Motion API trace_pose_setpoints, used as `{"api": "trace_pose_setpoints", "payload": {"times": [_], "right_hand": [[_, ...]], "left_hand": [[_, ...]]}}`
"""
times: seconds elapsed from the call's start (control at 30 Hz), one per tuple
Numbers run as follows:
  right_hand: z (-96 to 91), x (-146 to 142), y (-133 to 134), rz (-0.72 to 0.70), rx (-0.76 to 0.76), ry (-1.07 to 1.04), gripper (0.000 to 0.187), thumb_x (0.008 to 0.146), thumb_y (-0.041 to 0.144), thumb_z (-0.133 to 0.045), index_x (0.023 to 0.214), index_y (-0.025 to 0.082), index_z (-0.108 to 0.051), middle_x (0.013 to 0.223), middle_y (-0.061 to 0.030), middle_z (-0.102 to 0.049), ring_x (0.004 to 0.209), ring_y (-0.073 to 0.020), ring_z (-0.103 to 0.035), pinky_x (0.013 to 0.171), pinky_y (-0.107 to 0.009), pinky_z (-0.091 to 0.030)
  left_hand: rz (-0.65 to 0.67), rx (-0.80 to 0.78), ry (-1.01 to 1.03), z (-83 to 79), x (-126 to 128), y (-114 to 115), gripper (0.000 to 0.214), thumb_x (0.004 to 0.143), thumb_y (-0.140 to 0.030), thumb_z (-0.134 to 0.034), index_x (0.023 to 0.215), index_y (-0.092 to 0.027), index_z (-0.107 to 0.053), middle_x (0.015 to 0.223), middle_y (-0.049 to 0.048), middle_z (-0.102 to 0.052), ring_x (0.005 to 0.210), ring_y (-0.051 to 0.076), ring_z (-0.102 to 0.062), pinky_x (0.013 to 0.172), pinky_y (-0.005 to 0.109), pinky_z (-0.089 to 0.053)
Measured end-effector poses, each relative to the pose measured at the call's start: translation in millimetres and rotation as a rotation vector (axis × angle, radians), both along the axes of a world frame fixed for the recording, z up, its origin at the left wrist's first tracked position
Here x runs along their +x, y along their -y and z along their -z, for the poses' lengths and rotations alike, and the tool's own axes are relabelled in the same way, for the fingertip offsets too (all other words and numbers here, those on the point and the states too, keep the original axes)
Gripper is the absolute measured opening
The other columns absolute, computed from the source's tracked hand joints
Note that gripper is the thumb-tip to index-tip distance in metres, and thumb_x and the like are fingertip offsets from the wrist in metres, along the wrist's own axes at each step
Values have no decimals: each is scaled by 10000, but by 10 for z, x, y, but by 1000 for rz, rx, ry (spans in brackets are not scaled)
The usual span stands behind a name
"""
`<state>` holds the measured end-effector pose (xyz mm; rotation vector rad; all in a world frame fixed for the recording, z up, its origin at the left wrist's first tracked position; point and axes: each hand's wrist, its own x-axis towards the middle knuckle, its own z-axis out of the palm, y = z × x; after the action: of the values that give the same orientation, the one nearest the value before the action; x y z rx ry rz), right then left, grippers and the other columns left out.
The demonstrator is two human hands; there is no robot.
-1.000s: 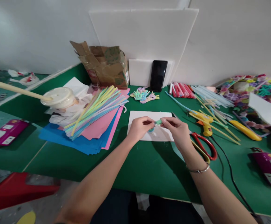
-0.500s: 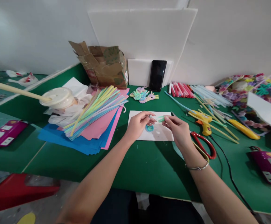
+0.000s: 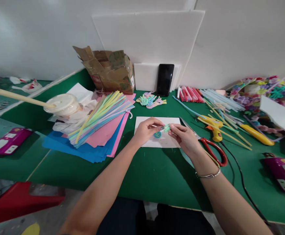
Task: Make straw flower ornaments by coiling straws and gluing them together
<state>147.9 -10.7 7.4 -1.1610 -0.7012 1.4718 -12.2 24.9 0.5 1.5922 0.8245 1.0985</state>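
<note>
Between my fingertips is a small piece of bent green pipe cleaner [image 3: 167, 128], held over a white sheet [image 3: 154, 142]. My left hand [image 3: 147, 130] pinches its left end with thumb and fingers. From the other side my right hand [image 3: 183, 135] grips it, fingers closed. Below, on the white sheet, lies a blue-green pipe cleaner coil [image 3: 157, 134], close to my left fingertips. Red-handled scissors [image 3: 214, 150] rest beside my right wrist, their blades pointing toward the sheet.
A bundle of pastel pipe cleaners [image 3: 103, 114] lies on coloured sheets [image 3: 83, 151] at left. Twisted pipe cleaner shapes [image 3: 151, 100] sit behind the white sheet, near an upright phone [image 3: 165, 80]. To the right are a yellow glue gun [image 3: 213, 127] with a black cord and a yellow cutter [image 3: 257, 134].
My hands have come closer together, and both now hold the green piece, which was in my right fingers before. More of the scissors' blades shows.
</note>
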Motion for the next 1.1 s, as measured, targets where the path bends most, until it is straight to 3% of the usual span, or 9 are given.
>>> {"api": "trace_pose_setpoints", "payload": {"times": [0.23, 0.4, 0.7, 0.93, 1.1], "right_hand": [[10, -24, 12, -11, 31, 27, 264, 483, 364, -818, 656, 192, -715, 693, 9, -678, 627, -91, -600, 767, -276, -526], [6, -43, 26, 13, 89, 119, 276, 505, 369, -807, 703, 195, -723, 730, -7, -700, 654, -119, -623, 786, -334, -533], [14, -56, 28, 7, 159, 225, 283, 527, 368, -797, 736, 190, -728, 754, -19, -712, 705, -153, -644, 769, -356, -547], [18, -76, 36, 26, 151, 256, 253, 547, 381, -782, 686, 179, -718, 683, -11, -690, 626, -141, -631, 728, -355, -555], [33, -88, 32, 58, 125, 193, 235, 544, 374, -783, 663, 184, -712, 679, -1, -680, 617, -126, -617, 736, -344, -552]], "left_hand": [[9, -55, 10, 25, 27, 10, 170, 709, -323, -652, 699, -158, -609, 826, 50, -639, 801, 145, -592, 696, 254, -464], [-14, -130, -31, 22, 39, 19, 154, 701, -301, -642, 720, -155, -597, 759, 28, -634, 696, 127, -596, 671, 258, -485], [-80, -104, -138, -33, 50, 61, 98, 710, -243, -602, 674, -157, -573, 693, 12, -611, 663, 115, -579, 642, 235, -468], [-102, -82, -173, -28, 47, 79, 98, 696, -230, -615, 650, -158, -567, 671, 6, -611, 650, 115, -582, 629, 231, -474], [-103, -33, -137, -6, 54, 85, 52, 712, -219, -609, 721, -168, -601, 738, 10, -641, 710, 119, -604, 694, 240, -494]]}}
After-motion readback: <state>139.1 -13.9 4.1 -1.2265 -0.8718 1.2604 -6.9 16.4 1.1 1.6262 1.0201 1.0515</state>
